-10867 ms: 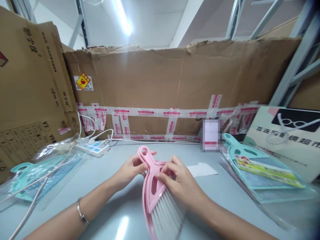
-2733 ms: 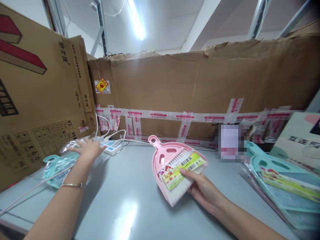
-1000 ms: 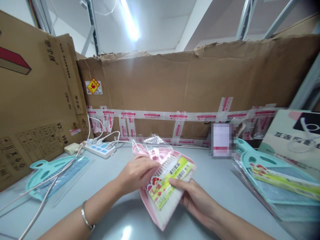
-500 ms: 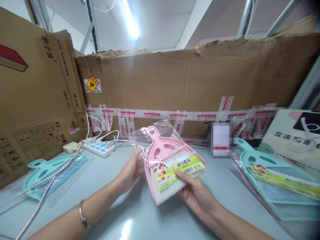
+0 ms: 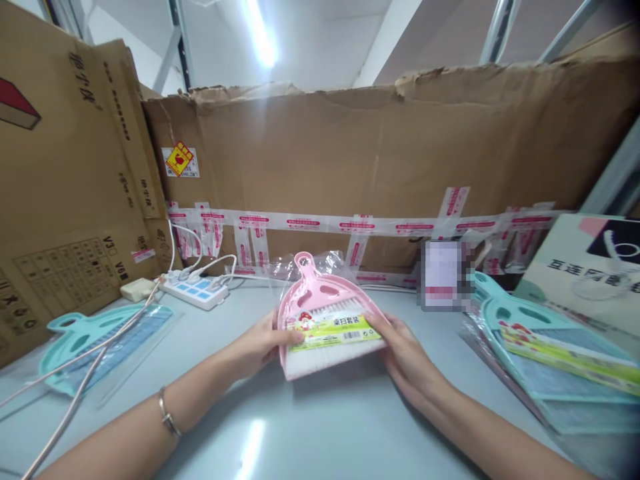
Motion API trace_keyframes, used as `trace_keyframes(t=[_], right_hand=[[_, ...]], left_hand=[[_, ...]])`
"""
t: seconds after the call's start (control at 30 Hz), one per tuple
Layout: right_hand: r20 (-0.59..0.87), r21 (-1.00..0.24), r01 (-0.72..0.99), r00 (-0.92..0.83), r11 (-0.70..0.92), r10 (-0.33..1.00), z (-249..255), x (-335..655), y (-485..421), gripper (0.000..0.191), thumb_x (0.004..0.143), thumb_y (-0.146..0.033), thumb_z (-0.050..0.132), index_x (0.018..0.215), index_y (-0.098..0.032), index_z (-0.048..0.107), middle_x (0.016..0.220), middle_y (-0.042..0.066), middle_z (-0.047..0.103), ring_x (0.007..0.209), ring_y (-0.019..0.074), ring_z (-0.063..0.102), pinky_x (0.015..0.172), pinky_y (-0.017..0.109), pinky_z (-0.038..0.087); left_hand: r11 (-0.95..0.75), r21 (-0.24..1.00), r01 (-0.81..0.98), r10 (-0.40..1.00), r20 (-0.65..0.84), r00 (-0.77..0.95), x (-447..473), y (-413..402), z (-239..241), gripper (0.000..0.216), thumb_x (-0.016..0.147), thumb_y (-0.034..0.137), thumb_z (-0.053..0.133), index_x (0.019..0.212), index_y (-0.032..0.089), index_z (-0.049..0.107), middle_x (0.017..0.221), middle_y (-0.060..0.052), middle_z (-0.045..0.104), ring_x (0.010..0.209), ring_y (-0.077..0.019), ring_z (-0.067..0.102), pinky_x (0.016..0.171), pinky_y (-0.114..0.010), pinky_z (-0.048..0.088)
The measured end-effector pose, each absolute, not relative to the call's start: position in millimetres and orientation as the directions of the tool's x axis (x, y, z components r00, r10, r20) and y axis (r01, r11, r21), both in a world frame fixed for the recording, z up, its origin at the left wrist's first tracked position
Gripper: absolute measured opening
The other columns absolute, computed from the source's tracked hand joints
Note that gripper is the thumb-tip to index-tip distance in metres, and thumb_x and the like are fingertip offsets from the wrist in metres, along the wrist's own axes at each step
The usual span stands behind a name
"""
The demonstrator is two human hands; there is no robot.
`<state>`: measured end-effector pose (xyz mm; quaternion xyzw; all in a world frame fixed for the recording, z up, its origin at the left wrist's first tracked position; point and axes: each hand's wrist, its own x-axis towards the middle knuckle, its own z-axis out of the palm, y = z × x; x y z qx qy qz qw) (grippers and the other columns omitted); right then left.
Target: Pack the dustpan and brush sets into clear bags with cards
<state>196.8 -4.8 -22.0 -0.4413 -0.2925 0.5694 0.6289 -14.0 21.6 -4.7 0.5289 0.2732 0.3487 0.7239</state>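
Observation:
Between my two hands is a pink dustpan in a clear plastic bag, its handle pointing away from me. A brush with white bristles lies in the pan, under a green and yellow label with mushroom pictures. My left hand is closed on the left edge, thumb on top near the label. My right hand grips the right edge, also thumb on top. Both hands' other fingers are mostly hidden beneath or behind the set.
A bagged turquoise dustpan lies at left, with cables across it. More turquoise dustpans are stacked at right beside a printed box. A power strip stands at the back, before a tall cardboard wall.
My left hand has moved in and taken hold of the dustpan's left edge. The dustpan has turned straighter and tipped flatter. My right hand has shifted from the label to the right edge.

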Motion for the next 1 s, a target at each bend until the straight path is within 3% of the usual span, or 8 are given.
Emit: trace_keyframes(t=[0.13,0.37,0.47,0.57,0.7,0.8,0.9,1.0], right_hand=[[-0.144,-0.852,-0.49,-0.121,-0.185,0.982,-20.0,202.7,-0.6,0.05,0.056,-0.015,0.071,0.102,-0.014,0.053,0.08,0.006,0.068,0.074,0.0203,0.064,0.066,0.03,0.052],[-0.307,-0.86,-0.39,-0.121,-0.33,0.944,-23.4,202.9,-1.9,0.024,0.07,-0.02,0.062,0.09,-0.008,0.057,0.081,0.012,0.068,0.077,0.021,0.065,0.071,0.031,0.052],[-0.219,-0.845,-0.416,-0.304,-0.336,0.927,-17.4,204.4,-5.7,0.03,0.071,-0.018,0.061,0.099,-0.01,0.056,0.096,0.012,0.066,0.09,0.0197,0.061,0.082,0.031,0.049],[-0.105,-0.854,-0.427,-0.418,-0.297,0.902,-13.1,204.5,-8.4,0.043,0.064,-0.01,0.066,0.106,-0.011,0.053,0.103,0.009,0.063,0.097,0.0176,0.058,0.089,0.028,0.045],[-0.157,-0.855,-0.439,-0.286,-0.275,0.945,-18.0,203.8,-3.3,0.04,0.06,-0.008,0.069,0.098,-0.009,0.057,0.093,0.008,0.066,0.089,0.0155,0.061,0.08,0.02,0.05],[-0.248,-0.864,-0.44,-0.05,-0.244,0.968,-25.0,204.2,3.6,0.025,0.064,-0.011,0.068,0.087,-0.008,0.059,0.081,0.006,0.068,0.073,0.0114,0.064,0.067,0.013,0.053],[-0.284,-0.897,-0.388,0.138,-0.212,0.949,-27.6,205.2,7.1,0.015,0.07,-0.016,0.065,0.08,-0.009,0.057,0.065,0.004,0.067,0.056,0.0081,0.062,0.054,0.011,0.053],[-0.304,-0.923,-0.298,0.179,-0.243,0.936,-26.8,206.5,6.8,0.017,0.072,-0.022,0.064,0.079,-0.01,0.053,0.057,0.004,0.064,0.048,0.008,0.06,0.045,0.011,0.051]], left_hand=[[0.236,0.961,-0.142,0.742,-0.084,0.665,-21.3,25.3,-4.7,0.062,0.063,0.011,0.068,0.119,0.016,0.043,0.11,-0.012,0.06,0.097,-0.026,0.058,0.085,-0.038,0.045],[0.298,0.954,-0.031,0.832,-0.244,0.498,-16.4,26.7,-10.0,0.044,0.066,0.026,0.067,0.104,0.009,0.055,0.097,-0.015,0.066,0.086,-0.0235,0.062,0.077,-0.032,0.048],[0.345,0.938,-0.02,0.879,-0.315,0.358,-16.6,29.8,-9.7,0.042,0.068,0.036,0.064,0.098,0.007,0.059,0.094,-0.015,0.066,0.086,-0.0234,0.063,0.073,-0.029,0.049],[0.352,0.934,-0.055,0.875,-0.308,0.374,-20.3,31.9,-5.0,0.045,0.071,0.042,0.06,0.102,0.01,0.058,0.101,-0.013,0.065,0.093,-0.0222,0.06,0.073,-0.026,0.049],[0.322,0.939,-0.12,0.849,-0.231,0.475,-25.2,30.1,3.7,0.042,0.071,0.032,0.063,0.108,0.014,0.054,0.109,-0.01,0.061,0.098,-0.0191,0.057,0.077,-0.023,0.047],[0.275,0.947,-0.165,0.842,-0.154,0.517,-24.8,27.4,6.0,0.059,0.063,0.013,0.07,0.117,0.013,0.045,0.11,-0.012,0.06,0.097,-0.0175,0.058,0.082,-0.023,0.045],[0.265,0.957,-0.12,0.902,-0.202,0.381,-20.4,25.9,3.1,0.08,0.058,0.006,0.072,0.126,0.01,0.03,0.1,-0.012,0.063,0.083,-0.0152,0.062,0.076,-0.022,0.047],[0.296,0.951,-0.094,0.927,-0.263,0.267,-16.3,26.7,-2.2,0.081,0.062,0.009,0.071,0.127,0.003,0.023,0.084,-0.011,0.066,0.066,-0.0122,0.063,0.069,-0.021,0.05]])
